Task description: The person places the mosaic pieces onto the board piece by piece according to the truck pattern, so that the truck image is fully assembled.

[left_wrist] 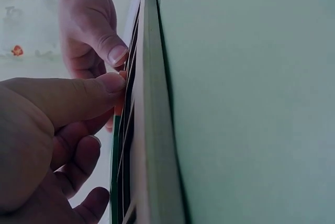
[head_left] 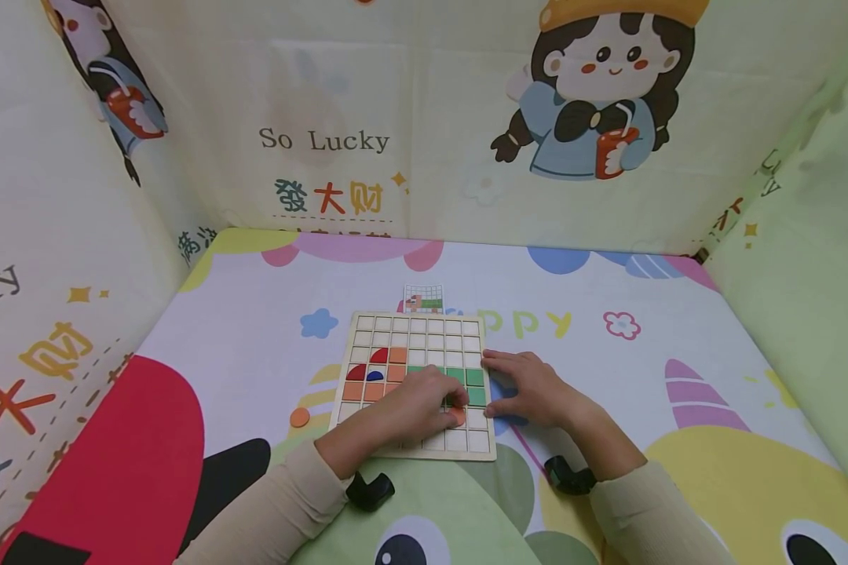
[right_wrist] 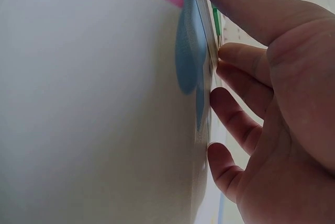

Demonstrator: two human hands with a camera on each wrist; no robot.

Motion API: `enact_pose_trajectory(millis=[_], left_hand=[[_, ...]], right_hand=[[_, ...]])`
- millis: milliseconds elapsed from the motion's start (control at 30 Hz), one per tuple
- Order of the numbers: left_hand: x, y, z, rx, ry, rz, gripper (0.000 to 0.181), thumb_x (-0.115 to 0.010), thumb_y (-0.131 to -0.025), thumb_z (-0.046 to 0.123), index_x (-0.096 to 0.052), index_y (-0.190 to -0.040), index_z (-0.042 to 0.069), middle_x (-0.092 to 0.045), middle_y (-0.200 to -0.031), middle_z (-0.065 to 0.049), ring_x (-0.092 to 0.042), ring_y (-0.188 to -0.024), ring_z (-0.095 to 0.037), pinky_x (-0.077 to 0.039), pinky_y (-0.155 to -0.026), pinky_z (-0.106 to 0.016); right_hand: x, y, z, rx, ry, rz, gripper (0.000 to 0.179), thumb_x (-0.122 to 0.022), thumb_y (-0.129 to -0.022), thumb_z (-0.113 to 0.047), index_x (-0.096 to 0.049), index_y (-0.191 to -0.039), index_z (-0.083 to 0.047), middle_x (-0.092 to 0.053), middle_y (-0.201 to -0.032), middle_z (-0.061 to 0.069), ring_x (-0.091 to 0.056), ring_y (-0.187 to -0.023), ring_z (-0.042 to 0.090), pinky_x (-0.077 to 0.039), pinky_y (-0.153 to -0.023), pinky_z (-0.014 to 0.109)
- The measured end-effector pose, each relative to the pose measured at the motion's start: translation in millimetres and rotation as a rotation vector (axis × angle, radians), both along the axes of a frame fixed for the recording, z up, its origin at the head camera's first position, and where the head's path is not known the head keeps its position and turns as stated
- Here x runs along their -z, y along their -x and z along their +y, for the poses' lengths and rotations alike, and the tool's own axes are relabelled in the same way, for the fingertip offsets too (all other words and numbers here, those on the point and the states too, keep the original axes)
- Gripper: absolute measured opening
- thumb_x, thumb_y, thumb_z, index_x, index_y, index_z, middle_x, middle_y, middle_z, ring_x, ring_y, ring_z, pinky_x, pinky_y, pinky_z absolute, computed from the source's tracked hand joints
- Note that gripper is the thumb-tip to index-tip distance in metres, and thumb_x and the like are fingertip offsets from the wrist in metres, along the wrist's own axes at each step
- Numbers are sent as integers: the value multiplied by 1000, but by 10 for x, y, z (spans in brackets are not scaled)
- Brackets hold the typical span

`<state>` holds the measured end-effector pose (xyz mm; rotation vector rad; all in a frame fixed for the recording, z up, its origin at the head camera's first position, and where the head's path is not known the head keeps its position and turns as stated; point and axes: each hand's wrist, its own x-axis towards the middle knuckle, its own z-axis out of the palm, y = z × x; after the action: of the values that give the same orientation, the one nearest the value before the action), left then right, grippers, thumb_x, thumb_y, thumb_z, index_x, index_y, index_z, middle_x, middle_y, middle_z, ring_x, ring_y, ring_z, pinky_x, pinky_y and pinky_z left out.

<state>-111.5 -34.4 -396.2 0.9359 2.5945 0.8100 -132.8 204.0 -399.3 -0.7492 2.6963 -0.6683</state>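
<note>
A square wooden grid board (head_left: 418, 453) lies on the table, with red, blue, orange and green flat pieces set in its cells. My left hand (head_left: 424, 399) reaches over the lower right part and pinches an orange round piece (head_left: 457, 416) between thumb and index finger, close over the cells. In the left wrist view the thumb (left_wrist: 111, 82) is right at the board's surface; the other fingers curl loosely. My right hand (head_left: 533, 386) rests at the board's right edge, its fingers extended and touching the rim, as the right wrist view also shows.
A small picture card (head_left: 424, 299) with a coloured grid pattern lies just beyond the board. Left of the board sits a loose orange disc (head_left: 300, 417). Printed cloth covers the table, and printed curtain walls (head_left: 438, 118) stand behind and at both sides.
</note>
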Motion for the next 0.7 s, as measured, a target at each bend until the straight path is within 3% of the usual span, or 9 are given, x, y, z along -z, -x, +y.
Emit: enact_pose_trajectory(millis=[367,700], left_hand=[[-2,3,-2,1,-7,32,11,-76,-89,18,-74,-99,17,-62,-92,11,-51,-93,-12,-44,-84,-31],[-57,-13,-120,-40,-1,-15,20,-74,-91,21,-73,-111,16,-63,-102,9,-50,-102,-15,-45,-89,-32]], right_hand=[[2,-5,10,4,5,-1,80,-80,-83,-43,-49,-147,-5,-43,-154,11,-40,-133,41,-33,-102,62],[14,4,4,-1,4,-2,79,-80,-83,-43,-50,-147,-5,-43,-154,12,-40,-132,41,-34,-101,62]])
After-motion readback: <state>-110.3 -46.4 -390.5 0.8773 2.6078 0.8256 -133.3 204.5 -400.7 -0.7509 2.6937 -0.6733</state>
